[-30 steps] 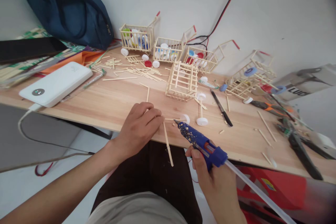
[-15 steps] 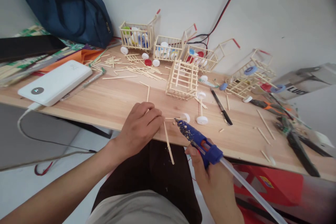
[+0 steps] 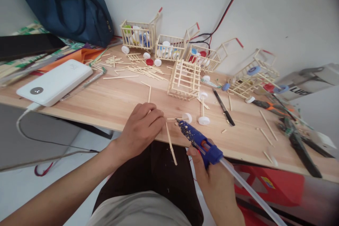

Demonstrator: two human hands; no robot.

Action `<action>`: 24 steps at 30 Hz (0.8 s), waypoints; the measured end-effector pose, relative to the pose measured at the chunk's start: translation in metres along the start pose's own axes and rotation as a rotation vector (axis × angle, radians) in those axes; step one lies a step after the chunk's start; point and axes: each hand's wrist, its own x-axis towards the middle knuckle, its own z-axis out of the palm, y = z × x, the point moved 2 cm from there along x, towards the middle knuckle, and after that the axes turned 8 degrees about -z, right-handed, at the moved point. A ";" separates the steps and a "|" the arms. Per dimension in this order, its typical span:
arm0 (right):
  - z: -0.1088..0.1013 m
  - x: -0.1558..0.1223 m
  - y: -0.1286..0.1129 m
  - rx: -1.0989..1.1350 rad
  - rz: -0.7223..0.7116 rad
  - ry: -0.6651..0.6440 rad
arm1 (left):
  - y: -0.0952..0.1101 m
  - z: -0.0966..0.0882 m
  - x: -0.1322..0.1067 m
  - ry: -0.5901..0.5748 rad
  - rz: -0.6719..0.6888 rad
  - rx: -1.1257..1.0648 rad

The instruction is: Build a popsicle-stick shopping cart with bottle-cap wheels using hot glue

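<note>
At the table's front edge my left hand (image 3: 144, 127) is closed on a thin wooden stick (image 3: 171, 143), whose lower end sticks out past the edge over my lap. Its fingertips are hidden under the hand. My right hand (image 3: 212, 176) grips a blue glue gun (image 3: 197, 137) with a long clear glue stick (image 3: 251, 190) coming out of its back. The gun's nozzle points left, close to a short stick with a white bottle cap (image 3: 187, 118) at its end. To the right lies a stick axle with two white cap wheels (image 3: 203, 120).
Behind my hands sits a slatted stick basket (image 3: 184, 79). Several small stick carts (image 3: 139, 35) holding bottle caps line the wall. Loose sticks (image 3: 145, 72) lie scattered. A white power bank (image 3: 54, 83) is at left; a black pen (image 3: 224, 107) and pliers (image 3: 302, 144) are at right.
Almost nothing differs. The glue gun has shifted very slightly left, its nozzle still by the capped stick, and the lower end of the held stick has swung slightly right.
</note>
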 end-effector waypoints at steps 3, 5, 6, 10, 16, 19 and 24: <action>0.000 0.000 0.000 -0.008 -0.026 -0.009 | 0.000 0.000 0.000 -0.003 0.001 -0.010; 0.000 0.000 -0.002 -0.002 -0.014 -0.003 | 0.000 0.000 0.000 -0.001 -0.002 -0.013; 0.000 -0.001 -0.002 0.001 0.005 0.001 | 0.000 0.001 0.000 -0.001 -0.004 -0.013; 0.001 -0.002 -0.005 -0.029 0.065 0.000 | -0.001 0.002 -0.001 -0.008 -0.004 -0.007; 0.001 -0.001 -0.003 -0.100 -0.049 0.009 | -0.001 0.003 -0.001 -0.026 -0.006 -0.008; 0.002 -0.002 -0.003 -0.127 -0.034 0.009 | -0.001 0.003 -0.001 -0.017 -0.002 -0.008; 0.002 -0.002 -0.005 -0.129 -0.020 0.006 | 0.000 0.001 0.000 -0.008 -0.014 -0.015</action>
